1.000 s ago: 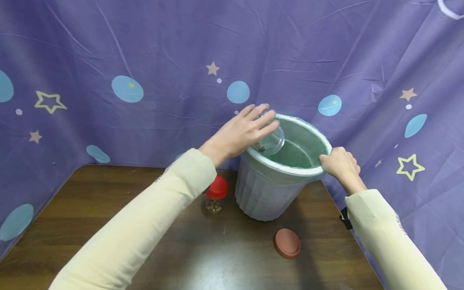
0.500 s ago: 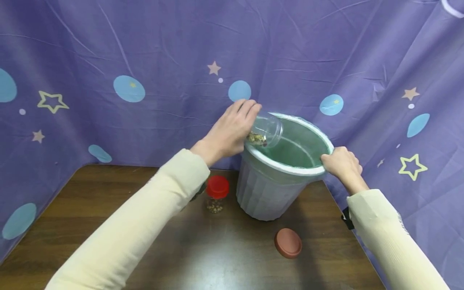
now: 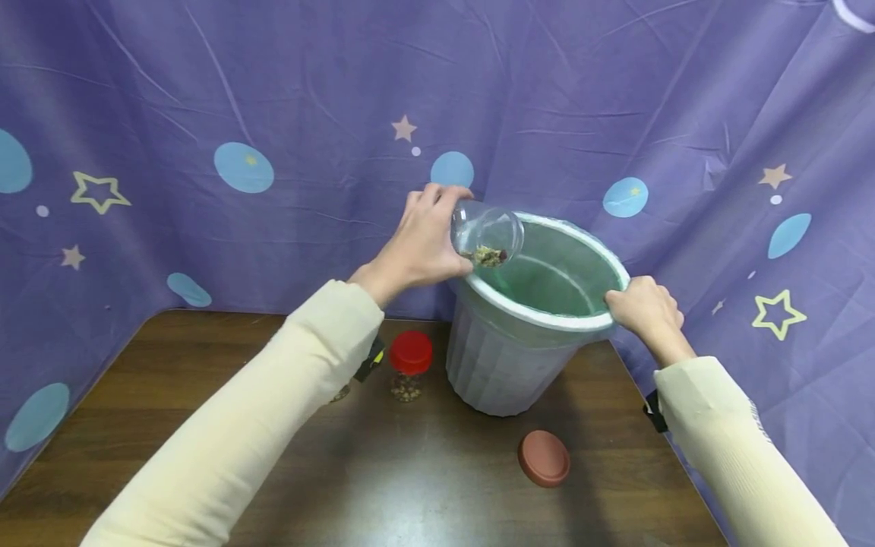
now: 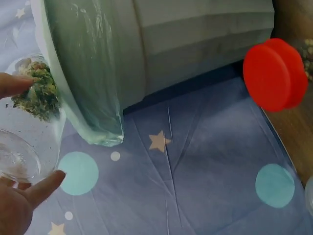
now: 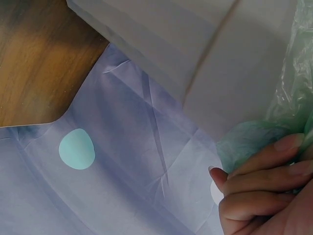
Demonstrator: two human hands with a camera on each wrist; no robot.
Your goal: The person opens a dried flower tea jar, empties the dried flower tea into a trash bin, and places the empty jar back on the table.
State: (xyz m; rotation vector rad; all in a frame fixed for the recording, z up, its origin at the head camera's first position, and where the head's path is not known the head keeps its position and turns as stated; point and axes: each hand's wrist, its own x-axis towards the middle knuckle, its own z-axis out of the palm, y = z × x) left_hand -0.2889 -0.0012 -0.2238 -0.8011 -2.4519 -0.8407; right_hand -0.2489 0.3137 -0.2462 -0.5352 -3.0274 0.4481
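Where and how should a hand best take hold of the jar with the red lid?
Probably round the clear body of the jar, just under the red lid, coming from the near side: it stands upright, its body looks narrower than the lid, and the bin and the left sleeve flank it.

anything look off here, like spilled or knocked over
I see nothing spilled or broken. The clear jar of dried bits is tipped sideways, but the left hand holds it at the edge of the bin, so that seems deliberate. Mildly odd: a reddish-brown, lid-like disc lies loose on the table.
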